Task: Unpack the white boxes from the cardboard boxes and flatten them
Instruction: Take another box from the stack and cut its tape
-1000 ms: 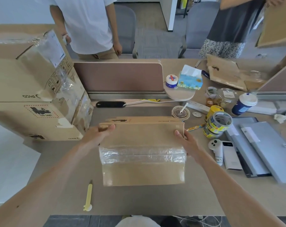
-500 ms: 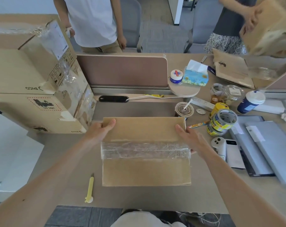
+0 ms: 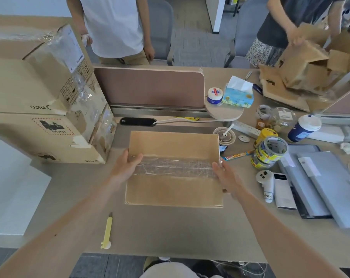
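Item: cardboard box [image 3: 174, 143], sealed, lying flat mid-desk [image 3: 170, 233], with a band of clear tape [image 3: 176, 167] across its top from left to right. Held by the left hand [image 3: 126, 167], which grips the left edge with its thumb over the tape end, and by the right hand [image 3: 224, 175], which clasps the right edge likewise. No white boxes in view (presumably inside). A yellow knife [image 3: 107, 231] lies near-left, apart from the box. Advice: steady the box one-handed and slit shallowly along the tape seam, sparing the contents.
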